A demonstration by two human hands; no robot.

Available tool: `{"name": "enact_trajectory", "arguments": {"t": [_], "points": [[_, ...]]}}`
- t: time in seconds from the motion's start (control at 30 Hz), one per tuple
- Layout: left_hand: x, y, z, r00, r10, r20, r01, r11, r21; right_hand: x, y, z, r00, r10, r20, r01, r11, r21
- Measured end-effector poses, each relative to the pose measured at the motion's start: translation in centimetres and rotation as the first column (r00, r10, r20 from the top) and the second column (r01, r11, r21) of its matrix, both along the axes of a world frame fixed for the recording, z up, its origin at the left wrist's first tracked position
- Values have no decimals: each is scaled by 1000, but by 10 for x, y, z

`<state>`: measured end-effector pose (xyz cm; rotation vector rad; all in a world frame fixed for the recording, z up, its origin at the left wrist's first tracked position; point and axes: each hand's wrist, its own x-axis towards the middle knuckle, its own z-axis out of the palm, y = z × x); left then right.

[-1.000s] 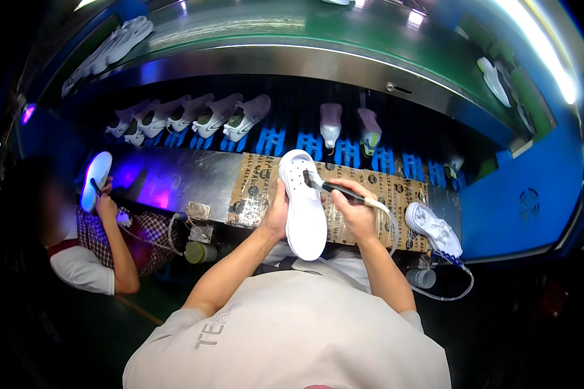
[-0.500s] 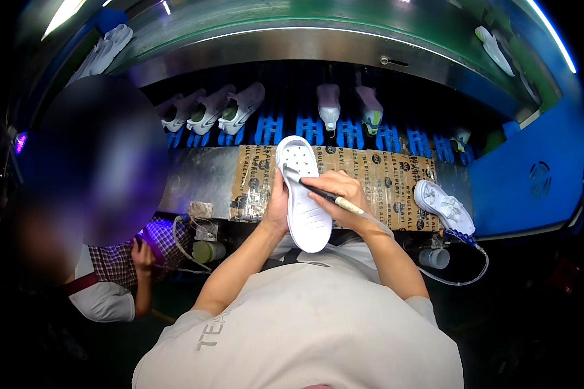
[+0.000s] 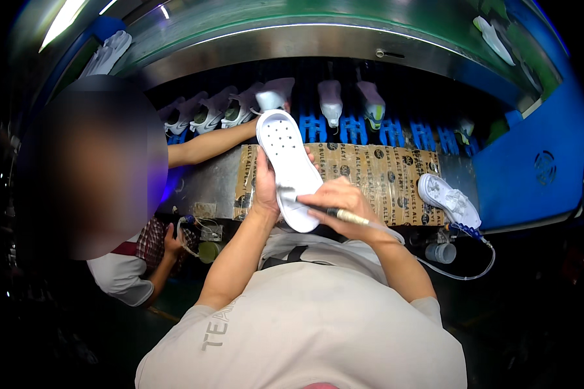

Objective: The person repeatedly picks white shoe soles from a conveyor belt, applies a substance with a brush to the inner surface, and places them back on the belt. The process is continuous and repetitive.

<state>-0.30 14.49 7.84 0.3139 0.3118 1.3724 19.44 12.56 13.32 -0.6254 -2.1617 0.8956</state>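
In the right hand (image 3: 345, 202) a brush (image 3: 331, 211) is gripped, its bristles (image 3: 285, 190) at the nearer half of a white shoe sole (image 3: 291, 165) just leftward. The sole is clasped by the left hand (image 3: 265, 186) above the workbench's (image 3: 207, 179) near edge, its long axis angled away from the body

Fisheye view, mixed lighting, dark rim

Main light: white tube (image 3: 61, 24), upper left, glaring. Secondary: violet glow (image 3: 167, 189), left. Highlights: bright streak along metal rail (image 3: 266, 42); white sole (image 3: 298, 172), brightest surface near centre. Shadow: recess (image 3: 298, 71) beneath rail, deep; floor (image 3: 480, 318), dim. Distortion: straight edges bowed, corners black. Blur: co-worker's head (image 3: 97, 168), heavily smudged; brush (image 3: 287, 193), bristles indistinct.
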Motion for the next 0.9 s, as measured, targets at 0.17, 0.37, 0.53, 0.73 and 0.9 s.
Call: {"name": "enact_trajectory", "arguments": {"t": [0.17,0.37,0.53,0.73,0.9], "points": [[-12,7,15,994,28,-108,-17,995,101,7,-5,-2,993,-52,-104,-4,877,-481],[-19,23,27,947,-104,-304,161,973,167,21,7,3,965,263,3,-255,940,-226],[-22,42,44,689,-193,-699,320,946,54,17,9,14,964,247,100,-244,969,-41],[-8,55,73,111,-280,-954,460,865,-200,22,9,5,986,60,154,-77,991,112],[-3,63,70,-172,-330,-928,521,769,-370,30,10,5,995,73,67,-73,997,11]]}}
